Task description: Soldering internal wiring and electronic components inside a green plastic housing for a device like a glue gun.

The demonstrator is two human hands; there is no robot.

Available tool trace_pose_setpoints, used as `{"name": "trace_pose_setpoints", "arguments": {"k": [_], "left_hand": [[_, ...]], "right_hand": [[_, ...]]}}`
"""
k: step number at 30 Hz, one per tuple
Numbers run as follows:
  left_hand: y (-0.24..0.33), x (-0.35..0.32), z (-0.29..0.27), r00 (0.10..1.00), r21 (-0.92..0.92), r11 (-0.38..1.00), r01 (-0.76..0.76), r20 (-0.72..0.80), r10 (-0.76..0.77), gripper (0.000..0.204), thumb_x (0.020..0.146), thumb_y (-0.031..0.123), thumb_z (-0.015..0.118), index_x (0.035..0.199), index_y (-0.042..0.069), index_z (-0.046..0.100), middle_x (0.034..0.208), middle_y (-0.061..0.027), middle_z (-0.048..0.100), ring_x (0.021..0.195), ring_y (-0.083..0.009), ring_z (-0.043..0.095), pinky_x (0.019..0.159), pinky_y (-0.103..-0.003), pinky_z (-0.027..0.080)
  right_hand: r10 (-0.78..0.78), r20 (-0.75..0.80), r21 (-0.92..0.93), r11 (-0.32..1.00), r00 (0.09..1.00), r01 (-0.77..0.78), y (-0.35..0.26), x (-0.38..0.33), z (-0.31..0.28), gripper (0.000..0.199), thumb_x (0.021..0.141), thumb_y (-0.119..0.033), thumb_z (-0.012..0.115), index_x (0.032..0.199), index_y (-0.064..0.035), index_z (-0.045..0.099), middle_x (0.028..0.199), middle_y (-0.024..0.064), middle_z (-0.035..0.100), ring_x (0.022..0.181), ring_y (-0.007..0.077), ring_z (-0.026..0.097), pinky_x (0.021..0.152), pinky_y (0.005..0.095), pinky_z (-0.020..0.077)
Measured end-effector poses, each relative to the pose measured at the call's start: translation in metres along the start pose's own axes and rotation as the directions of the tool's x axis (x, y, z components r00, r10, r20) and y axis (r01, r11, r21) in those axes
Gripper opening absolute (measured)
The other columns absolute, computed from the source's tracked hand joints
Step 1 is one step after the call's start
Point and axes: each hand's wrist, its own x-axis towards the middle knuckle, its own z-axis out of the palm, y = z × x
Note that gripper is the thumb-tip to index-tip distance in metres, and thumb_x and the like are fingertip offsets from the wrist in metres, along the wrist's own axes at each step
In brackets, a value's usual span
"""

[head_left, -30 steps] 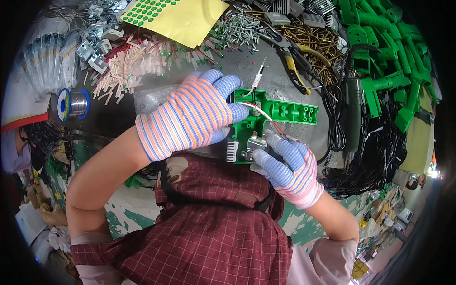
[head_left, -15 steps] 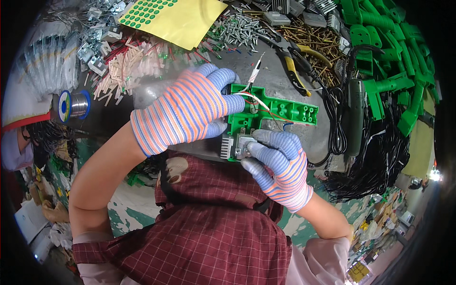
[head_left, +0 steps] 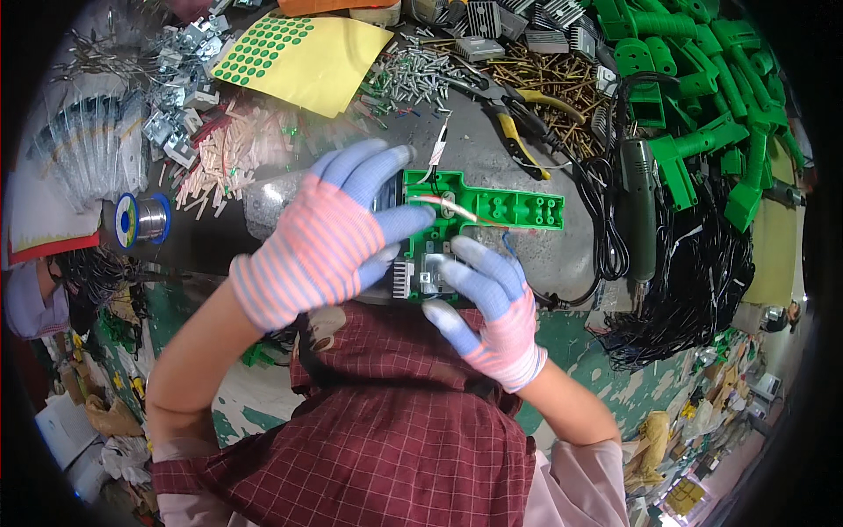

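While left hand (head_left: 332, 228) grips green housing (head_left: 516, 209) edge, right hand (head_left: 496, 307) (fingers parted) by metal block (head_left: 432, 275), exposed tabletop (head_left: 562, 263) rightward

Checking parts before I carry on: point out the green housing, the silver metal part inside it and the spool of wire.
Green housing (head_left: 514, 210), head view: its narrow arm.
Silver metal part (head_left: 435, 267), head view: its upper face.
Spool of wire (head_left: 154, 219), head view: the wound wire.

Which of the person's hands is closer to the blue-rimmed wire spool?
Left. The left hand is right of the wire spool, at the left end of the green housing; the right hand is farther right, by the metal bracket there.
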Motion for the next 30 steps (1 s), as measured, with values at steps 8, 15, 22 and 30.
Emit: {"name": "trace_pose_setpoints", "arguments": {"k": [8, 15, 22, 30], "left_hand": [[0.068, -0.021, 0.006, 0.964, -0.073, 0.982, 0.173, -0.192, -0.184, 0.033, 0.076, 0.024, 0.075, 0.105, 0.011, 0.066, 0.111, -0.0078, 0.063, 0.098, -0.0287, 0.058, 0.084, -0.042, 0.046], [0.066, -0.021, 0.028, 0.961, -0.12, 0.974, 0.193, -0.176, -0.212, 0.039, 0.072, 0.029, 0.078, 0.105, 0.013, 0.067, 0.111, -0.0057, 0.064, 0.095, -0.0275, 0.059, 0.082, -0.042, 0.045], [0.064, -0.024, 0.039, 0.941, -0.088, 0.987, 0.133, -0.302, -0.154, 0.036, 0.068, 0.027, 0.081, 0.1, 0.02, 0.066, 0.109, -0.0019, 0.062, 0.094, -0.026, 0.055, 0.078, -0.041, 0.044], [0.058, -0.035, 0.055, 0.869, 0.131, 0.989, -0.067, -0.479, 0.123, 0.025, 0.075, 0.023, 0.068, 0.1, 0.023, 0.07, 0.109, 0.0041, 0.065, 0.083, -0.0155, 0.053, 0.077, -0.036, 0.042]], "right_hand": [[0.132, -0.359, 0.052, 0.991, 0.924, -0.121, -0.01, 0.009, 0.011, 0.035, 0.08, -0.001, 0.074, 0.115, -0.0027, 0.068, 0.119, 0.0213, 0.067, 0.107, 0.0364, 0.067, 0.089, 0.0399, 0.0552], [0.426, -0.216, 0.329, 0.879, 0.878, -0.345, 0.0, 0.01, 0.001, 0.021, 0.082, -0.002, 0.075, 0.103, -0.0036, 0.071, 0.09, 0.0097, 0.068, 0.081, 0.023, 0.067, 0.074, 0.0317, 0.0531], [0.172, -0.082, 0.117, 0.98, 0.982, -0.162, 0.012, 0.012, -0.015, 0.021, 0.079, -0.003, 0.074, 0.099, -0.0084, 0.072, 0.087, 0.0101, 0.065, 0.075, 0.0283, 0.065, 0.066, 0.0348, 0.0524], [0.183, 0.236, -0.03, 0.983, 0.954, -0.181, 0.012, 0.036, -0.033, 0.018, 0.082, -0.006, 0.068, 0.1, -0.0104, 0.071, 0.089, 0.0115, 0.064, 0.08, 0.0339, 0.065, 0.069, 0.0407, 0.0529]]}}
